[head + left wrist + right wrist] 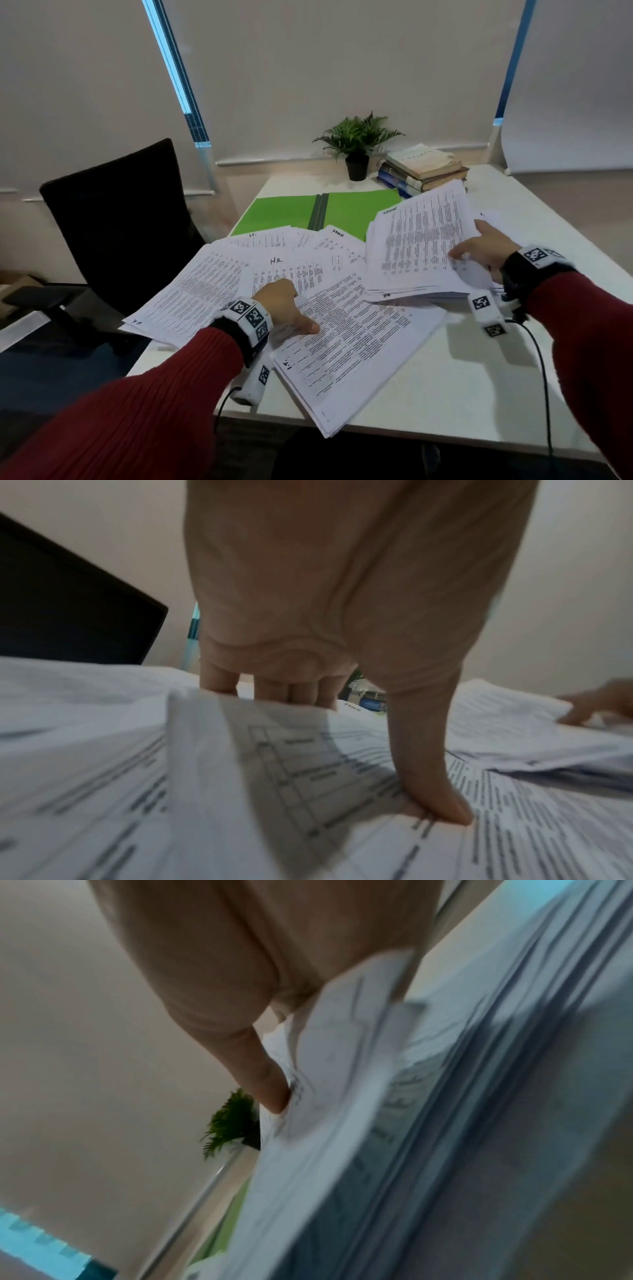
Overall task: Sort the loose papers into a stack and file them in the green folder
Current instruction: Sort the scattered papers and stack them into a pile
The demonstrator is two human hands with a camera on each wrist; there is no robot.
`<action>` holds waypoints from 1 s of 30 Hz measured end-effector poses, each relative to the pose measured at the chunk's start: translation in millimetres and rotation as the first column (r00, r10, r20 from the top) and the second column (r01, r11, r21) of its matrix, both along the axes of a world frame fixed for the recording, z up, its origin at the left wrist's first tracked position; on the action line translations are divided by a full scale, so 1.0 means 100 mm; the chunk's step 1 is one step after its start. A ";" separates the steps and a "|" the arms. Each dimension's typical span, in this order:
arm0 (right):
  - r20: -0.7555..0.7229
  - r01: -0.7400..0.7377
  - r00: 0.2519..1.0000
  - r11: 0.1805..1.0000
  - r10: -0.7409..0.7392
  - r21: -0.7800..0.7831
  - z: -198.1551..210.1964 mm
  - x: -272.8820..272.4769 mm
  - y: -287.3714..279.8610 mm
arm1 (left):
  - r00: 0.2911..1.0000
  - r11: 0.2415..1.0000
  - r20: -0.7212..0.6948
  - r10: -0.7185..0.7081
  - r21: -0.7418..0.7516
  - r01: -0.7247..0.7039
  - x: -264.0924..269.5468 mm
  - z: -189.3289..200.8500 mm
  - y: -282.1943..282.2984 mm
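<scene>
The green folder (pixel 291 212) lies open at the back of the white table (pixel 462 394). Printed loose papers (pixel 219 284) fan out in front of it, overlapping its near edge. My left hand (pixel 287 308) pinches the nearest bundle of papers (pixel 356 346). Its thumb (pixel 435 791) presses on top, and its fingers (pixel 291 691) are tucked under a lifted edge. My right hand (pixel 479 250) grips a thick paper stack (pixel 421 246) by its right side, tilted up off the table. The thumb (pixel 267 1085) lies on the top sheet of that stack (pixel 411 1150), and the fingers underneath are hidden.
A potted fern (pixel 358 147) and a pile of books (pixel 421 171) stand at the back, right behind the folder. A black office chair (pixel 116 219) is at the table's left side. Cables hang from both wrist cameras over the front edge.
</scene>
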State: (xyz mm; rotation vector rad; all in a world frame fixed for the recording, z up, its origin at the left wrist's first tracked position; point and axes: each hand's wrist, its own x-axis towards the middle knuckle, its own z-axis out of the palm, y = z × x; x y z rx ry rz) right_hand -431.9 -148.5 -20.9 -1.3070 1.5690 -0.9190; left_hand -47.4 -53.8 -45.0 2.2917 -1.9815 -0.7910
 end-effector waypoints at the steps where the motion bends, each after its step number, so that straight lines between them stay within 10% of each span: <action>1: -0.025 0.036 0.999 0.999 -0.036 0.016 -0.06 -0.09 -0.05 | 1.000 1.000 -0.020 -0.006 0.020 0.006 0.02 -0.02 -0.03; 11: -0.503 0.129 0.858 0.992 -0.101 0.020 -0.16 -0.43 -0.22 | 0.974 0.972 -0.195 0.120 -0.176 -0.155 0.56 0.07 -0.10; 17: -0.766 0.122 0.630 0.990 -0.129 -0.067 -0.01 -0.12 -0.05 | 0.646 0.858 -0.736 0.204 -0.184 -0.480 0.76 0.05 -0.06; 20: -0.597 -0.056 0.801 0.987 -0.045 -0.149 0.00 0.32 0.09 | 0.584 0.820 -0.789 0.191 -0.199 -0.537 0.61 0.02 -0.06; 23: -0.030 -0.131 0.991 0.991 0.131 -0.017 -0.03 0.88 0.38 | 0.549 0.814 -0.816 0.181 -0.189 -0.550 0.30 -0.02 -0.03; 25: 0.222 -0.197 0.958 0.979 0.180 0.058 -0.14 1.17 0.49 | 0.625 0.813 -0.753 0.205 -0.224 -0.537 0.13 -0.06 -0.02; 30: 0.201 -0.169 0.965 0.985 0.171 -0.027 -0.52 1.46 0.56 | 0.879 0.886 -0.411 0.241 -0.277 -0.373 0.09 -0.11 0.01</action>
